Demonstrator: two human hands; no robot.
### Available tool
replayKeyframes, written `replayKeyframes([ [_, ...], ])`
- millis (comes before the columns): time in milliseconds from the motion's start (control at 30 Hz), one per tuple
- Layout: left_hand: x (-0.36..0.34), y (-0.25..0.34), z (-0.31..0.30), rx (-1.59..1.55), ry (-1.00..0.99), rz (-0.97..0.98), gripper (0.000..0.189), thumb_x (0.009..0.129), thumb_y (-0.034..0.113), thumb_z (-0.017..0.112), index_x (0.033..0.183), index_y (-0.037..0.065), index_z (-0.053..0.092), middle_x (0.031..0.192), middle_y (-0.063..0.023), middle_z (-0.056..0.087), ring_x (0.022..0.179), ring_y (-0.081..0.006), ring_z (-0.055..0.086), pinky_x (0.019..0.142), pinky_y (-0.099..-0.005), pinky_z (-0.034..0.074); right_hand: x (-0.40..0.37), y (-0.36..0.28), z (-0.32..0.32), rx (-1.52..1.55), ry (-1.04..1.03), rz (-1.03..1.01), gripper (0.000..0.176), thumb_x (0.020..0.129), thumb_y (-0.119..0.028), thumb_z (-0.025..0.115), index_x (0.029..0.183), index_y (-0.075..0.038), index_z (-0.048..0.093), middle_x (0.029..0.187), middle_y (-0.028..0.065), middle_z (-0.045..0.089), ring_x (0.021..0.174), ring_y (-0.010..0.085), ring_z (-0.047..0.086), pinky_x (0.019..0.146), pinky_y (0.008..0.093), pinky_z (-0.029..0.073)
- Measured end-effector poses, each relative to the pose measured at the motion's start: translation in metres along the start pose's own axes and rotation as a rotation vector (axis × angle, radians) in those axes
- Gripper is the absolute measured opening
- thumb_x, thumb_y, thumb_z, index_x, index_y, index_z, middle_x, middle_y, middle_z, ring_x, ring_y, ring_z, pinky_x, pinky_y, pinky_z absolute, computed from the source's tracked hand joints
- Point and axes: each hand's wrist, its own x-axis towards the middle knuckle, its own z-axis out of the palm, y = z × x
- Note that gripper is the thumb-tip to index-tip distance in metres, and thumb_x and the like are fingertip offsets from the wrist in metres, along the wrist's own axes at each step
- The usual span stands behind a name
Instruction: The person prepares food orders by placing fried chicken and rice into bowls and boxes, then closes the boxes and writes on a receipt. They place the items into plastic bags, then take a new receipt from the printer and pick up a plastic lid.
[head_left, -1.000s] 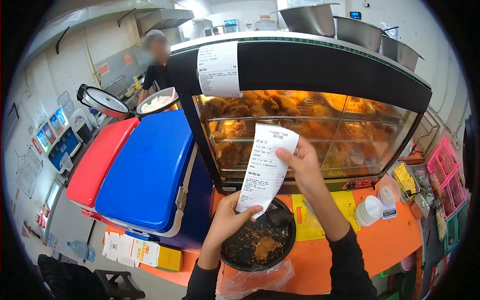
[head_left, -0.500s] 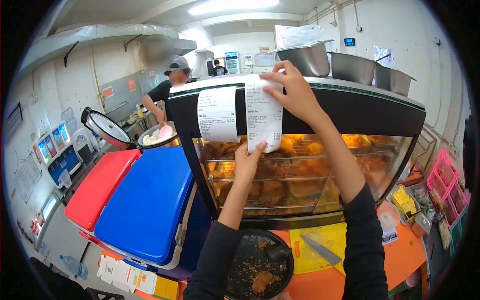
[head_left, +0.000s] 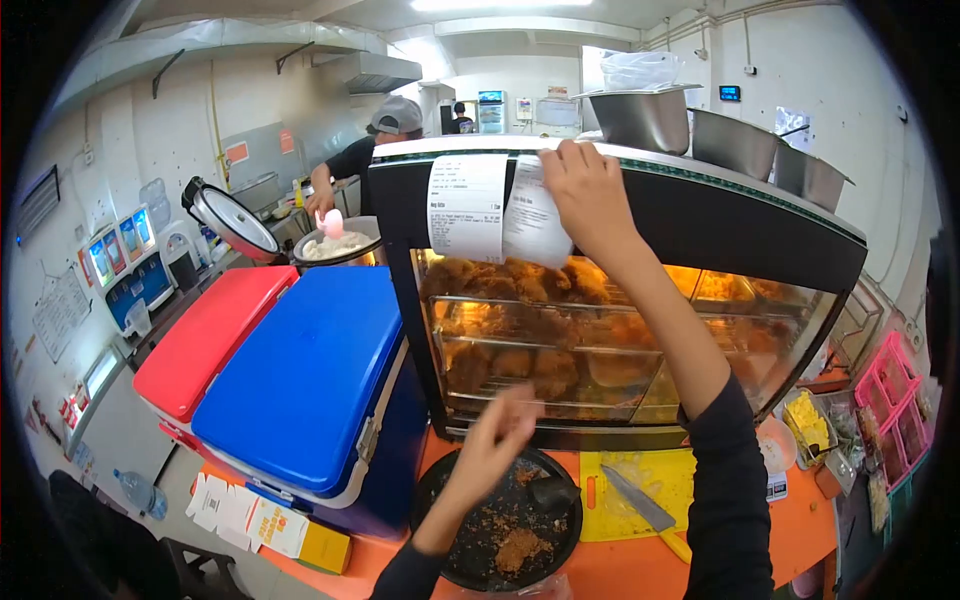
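Two printed receipts hang on the black top edge of a glass food warmer. My right hand is closed at the upper part of the right receipt, which tilts and curls. The left receipt hangs flat beside it, untouched. Below, my left hand is blurred by motion in front of the warmer's lower edge, above a round black tray with brown crumbs and a dark scoop. Whether its fingers hold anything is unclear. Fried pieces fill the lit shelves behind the glass.
Blue and red cooler boxes stand left. A knife lies on a yellow board. Metal pans sit on the warmer. A co-worker in a cap holds a pink scoop over a pot.
My left hand has let go of the right receipt's lower end and dropped toward the tray. That receipt now tilts. The view has shifted, and the co-worker's scoop has moved.
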Motion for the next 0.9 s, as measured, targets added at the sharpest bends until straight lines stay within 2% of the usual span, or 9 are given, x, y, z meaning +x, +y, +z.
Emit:
replayKeyframes([
  [133, -0.139, -0.034, -0.008, 0.317, -0.039, -0.419, 0.046, 0.079, 0.031, 0.062, 0.112, 0.001, 0.051, 0.109, -0.0141, 0.056, 0.100, -0.0255, 0.054, 0.086, -0.0349, 0.041, -0.005, 0.000, -0.016, -0.337, 0.231, 0.068, 0.021, 0.075, -0.012, 0.051, 0.095, -0.008, 0.056, 0.090, 0.0041, 0.052, 0.090, 0.0174, 0.048, 0.075, 0.0347, 0.039],
  [267, -0.258, -0.085, -0.001, 0.803, -0.088, -0.409, 0.088, 0.073, 0.042, 0.067, 0.135, 0.003, 0.019, 0.138, -0.0168, 0.024, 0.123, -0.0404, 0.027, 0.098, -0.0467, 0.029, -0.003, -0.010, 0.005, -0.094, 0.158, 0.086, 0.016, 0.075, -0.014, 0.052, 0.089, -0.009, 0.059, 0.092, 0.0042, 0.050, 0.095, 0.0188, 0.046, 0.079, 0.0414, 0.037],
  [300, -0.259, -0.080, 0.000, 0.830, -0.265, -0.722, 0.096, 0.071, 0.043, 0.068, 0.137, 0.005, 0.010, 0.144, -0.0132, 0.012, 0.128, -0.0417, 0.014, 0.099, -0.0520, 0.024, -0.002, -0.007, -0.001, 0.073, 0.052, 0.092, 0.018, 0.074, -0.011, 0.053, 0.091, -0.008, 0.059, 0.098, 0.0058, 0.049, 0.102, 0.0203, 0.043, 0.084, 0.0503, 0.033],
  [400, -0.274, -0.061, 0.025, 1.196, -0.211, -0.585, 0.094, 0.061, 0.043, 0.074, 0.133, 0.006, 0.026, 0.117, -0.0217, 0.046, 0.109, -0.0350, 0.045, 0.092, -0.0362, 0.036, -0.009, -0.008, -0.017, -0.184, 0.110, 0.226, 0.026, 0.072, -0.008, 0.052, 0.098, -0.007, 0.056, 0.110, 0.0097, 0.047, 0.112, 0.0232, 0.039, 0.088, 0.0568, 0.029],
  [533, -0.294, -0.105, 0.029, 0.958, -0.065, -0.733, 0.095, 0.059, 0.021, 0.071, 0.137, 0.009, 0.018, 0.120, -0.0170, 0.043, 0.106, -0.0357, 0.046, 0.086, -0.0451, 0.040, -0.038, -0.023, -0.040, 0.025, 0.188, 0.311, 0.054, 0.075, -0.011, 0.051, 0.127, -0.008, 0.040, 0.136, 0.0096, 0.029, 0.125, 0.0286, 0.025, 0.094, 0.0598, 0.019],
  [600, -0.308, -0.119, 0.030, 1.074, 0.055, -0.638, 0.088, 0.062, 0.025, 0.071, 0.134, 0.008, 0.023, 0.118, -0.0149, 0.045, 0.102, -0.0344, 0.049, 0.082, -0.0453, 0.041, -0.089, -0.052, -0.081, 0.325, 0.222, 0.180, 0.047, 0.076, -0.012, 0.050, 0.122, -0.009, 0.045, 0.132, 0.0095, 0.035, 0.122, 0.0324, 0.030, 0.093, 0.0552, 0.020],
  [800, -0.337, -0.121, 0.011, 1.106, 0.031, -0.944, 0.053, 0.068, 0.023, 0.063, 0.114, 0.007, 0.044, 0.082, -0.0117, 0.061, 0.073, -0.0294, 0.061, 0.058, -0.0422, 0.046, -0.384, -0.203, -0.143, 1.477, -0.446, -0.489, 0.015, 0.072, -0.010, 0.055, 0.085, -0.005, 0.059, 0.087, 0.0114, 0.059, 0.082, 0.0295, 0.057, 0.070, 0.0393, 0.045],
  [867, -0.377, -0.148, 0.001, 1.182, -0.059, -0.712, 0.047, 0.071, 0.028, 0.057, 0.112, 0.007, 0.046, 0.075, -0.0129, 0.062, 0.068, -0.0310, 0.061, 0.058, -0.0417, 0.047, -0.447, -0.244, -0.175, 1.430, -1.422, -0.421, 0.023, 0.080, -0.018, 0.048, 0.093, -0.002, 0.059, 0.096, 0.0157, 0.059, 0.091, 0.0287, 0.058, 0.082, 0.0387, 0.044],
  [900, -0.392, -0.157, -0.001, 1.198, -0.100, -0.693, 0.051, 0.072, 0.031, 0.056, 0.116, 0.007, 0.045, 0.084, -0.0153, 0.063, 0.075, -0.0310, 0.062, 0.063, -0.0416, 0.048, -0.459, -0.260, -0.189, 1.354, -1.350, -0.359, 0.028, 0.082, -0.021, 0.046, 0.100, -0.003, 0.058, 0.102, 0.0165, 0.058, 0.093, 0.0290, 0.057, 0.085, 0.0400, 0.042],
])
